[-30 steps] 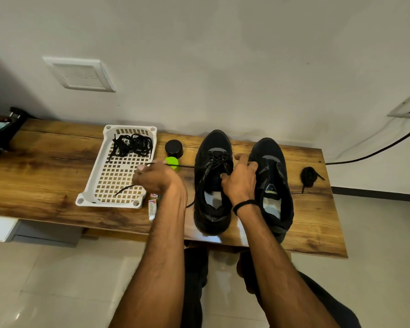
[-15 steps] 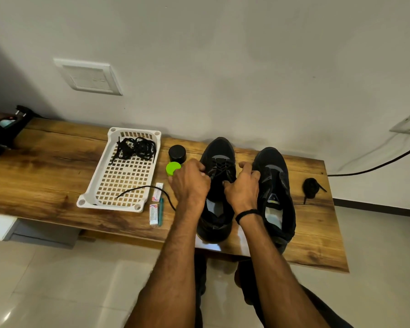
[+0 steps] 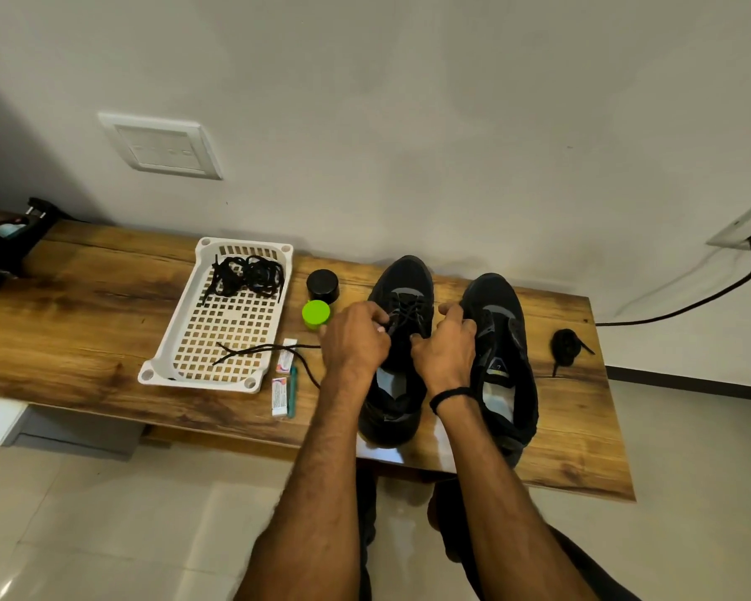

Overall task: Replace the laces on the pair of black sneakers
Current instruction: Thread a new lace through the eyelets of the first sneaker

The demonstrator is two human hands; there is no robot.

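Fingers [image 3: 374, 317] of the left grip [image 3: 354, 344] are closed on the black lace [image 3: 405, 312] of the left sneaker [image 3: 404, 277], pinching it just over the eyelets. The right grip [image 3: 445, 353], with a black band [image 3: 452, 394] on its wrist, is curled on the lacing edge of the same sneaker, close beside the left grip but apart from it.

The free part of the lace runs to the left of the left grip, across the table [image 3: 83, 318] and onto the near corner of the white tray [image 3: 165, 370]. At the far end of this tray lies a loose bundle of black laces [image 3: 248, 275].

A green cap [image 3: 316, 313] sits just beside the left grip on its far left, and a black jar [image 3: 323, 286] stands behind the cap. The right sneaker [image 3: 497, 297] stands just right of the right grip, toe to the wall. A rolled black lace [image 3: 562, 344] lies well to the right of the right grip. Two small boxes [image 3: 280, 396] and a teal pen [image 3: 292, 390] lie near and left of the left grip.
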